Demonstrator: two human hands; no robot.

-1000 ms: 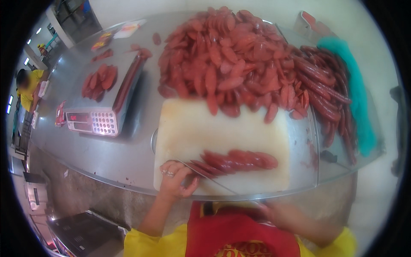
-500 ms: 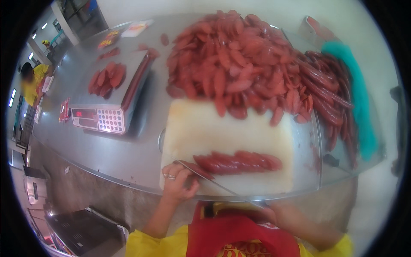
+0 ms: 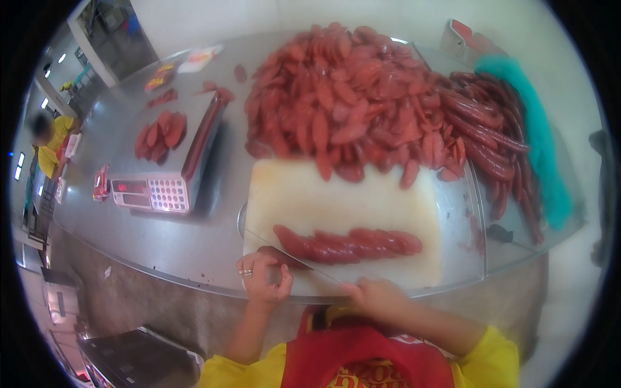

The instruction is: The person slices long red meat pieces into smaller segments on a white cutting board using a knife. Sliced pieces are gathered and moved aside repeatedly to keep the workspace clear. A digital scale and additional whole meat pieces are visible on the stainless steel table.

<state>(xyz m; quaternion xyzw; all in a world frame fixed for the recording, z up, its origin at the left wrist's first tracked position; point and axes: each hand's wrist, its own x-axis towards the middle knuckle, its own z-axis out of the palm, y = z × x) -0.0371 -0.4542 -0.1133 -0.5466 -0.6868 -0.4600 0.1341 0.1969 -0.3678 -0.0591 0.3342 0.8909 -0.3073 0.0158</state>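
Left hand (image 3: 262, 278) holds sausage (image 3: 284, 258) and right hand (image 3: 380, 301) grips knife (image 3: 317, 269) (bare board (image 3: 343, 197) beyond, table edge (image 3: 162, 274) nearby).

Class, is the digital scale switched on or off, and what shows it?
On: the scale has red characters glowing on its display.

"What's behind the steel table (image 3: 129, 233)?"
"A plain pale wall (image 3: 259, 16), with a dark opening (image 3: 119, 42) at its left."
"And below?"
"Dull brownish floor (image 3: 129, 294), a dark-topped unit (image 3: 139, 359) nearby; small bright lights (image 3: 62, 58) glow far left"
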